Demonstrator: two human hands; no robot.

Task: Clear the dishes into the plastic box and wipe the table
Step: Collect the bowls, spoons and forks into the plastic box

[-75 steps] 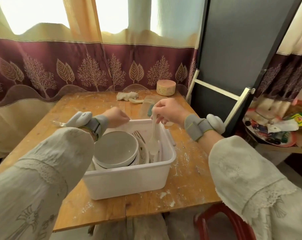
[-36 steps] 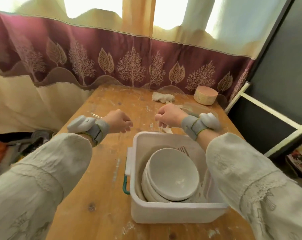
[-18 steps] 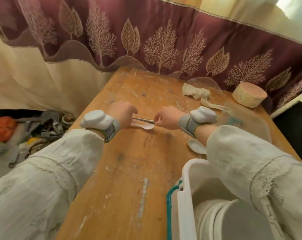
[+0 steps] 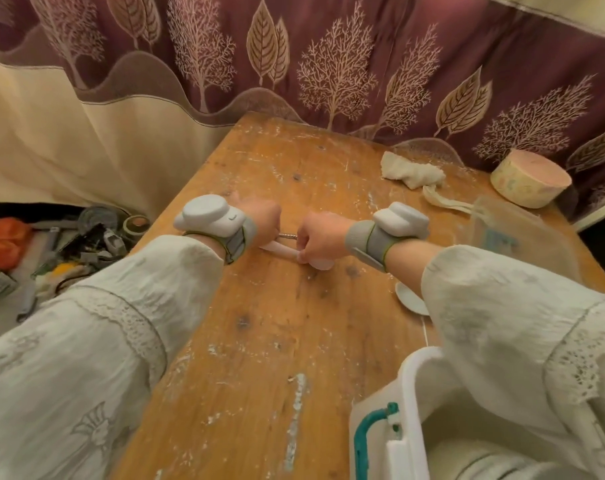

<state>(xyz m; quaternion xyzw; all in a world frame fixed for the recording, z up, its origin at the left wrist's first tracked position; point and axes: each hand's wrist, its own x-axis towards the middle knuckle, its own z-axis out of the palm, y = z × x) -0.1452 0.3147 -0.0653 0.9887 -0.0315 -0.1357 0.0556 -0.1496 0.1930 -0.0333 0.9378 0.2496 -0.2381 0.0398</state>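
Note:
My left hand (image 4: 263,219) and my right hand (image 4: 321,239) meet over the far middle of the wooden table (image 4: 277,341). A thin metal utensil (image 4: 288,235) runs between them; my left hand curls over one end. A white spoon (image 4: 283,250) lies just under it, and my right hand's curled fingers grip its bowl end. Another white spoon (image 4: 409,299) lies on the table, half hidden by my right sleeve. The white plastic box (image 4: 409,393) with a teal handle (image 4: 363,436) stands at the near right, and my sleeve covers most of its inside.
A crumpled cloth (image 4: 412,173) and a further white spoon (image 4: 446,202) lie at the far right. A round pink-topped container (image 4: 529,183) and a clear plastic lid (image 4: 523,237) sit beside them. Tools and clutter (image 4: 86,237) cover the floor left of the table. A curtain hangs behind.
My view swung left and down, away from the box. Both hands left the box, reached to the table's far middle and closed on the metal utensil and the white spoon.

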